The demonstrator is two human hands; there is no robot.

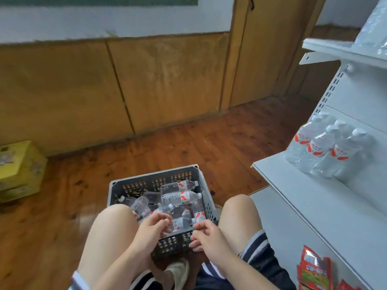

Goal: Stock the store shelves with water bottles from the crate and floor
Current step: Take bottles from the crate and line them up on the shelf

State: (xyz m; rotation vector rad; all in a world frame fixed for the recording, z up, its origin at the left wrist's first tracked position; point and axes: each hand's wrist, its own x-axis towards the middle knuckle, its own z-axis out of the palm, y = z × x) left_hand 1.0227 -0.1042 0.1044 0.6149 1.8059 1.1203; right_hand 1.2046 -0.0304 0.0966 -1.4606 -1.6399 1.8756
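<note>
A grey slotted crate point(155, 174) sits on the wooden floor between my bare knees. Several clear water bottles with red-and-white labels point(182, 196) lie jumbled inside it. My left hand point(154, 228) hovers over the crate's near side, fingers loosely curled just above a bottle and holding nothing. My right hand point(207, 235) is at the crate's near rim, its fingers loosely curled against the outer wall, with no bottle in it. On the white shelf point(293, 185) to the right, several matching bottles point(318, 151) stand upright at the back.
A higher white shelf point(335, 51) carries a plastic-wrapped pack point(374, 28). Red snack packets point(314, 271) lie on the lowest shelf at the bottom right. A yellow carton point(18, 166) sits on the floor at the left. Wooden wall panels stand behind the crate.
</note>
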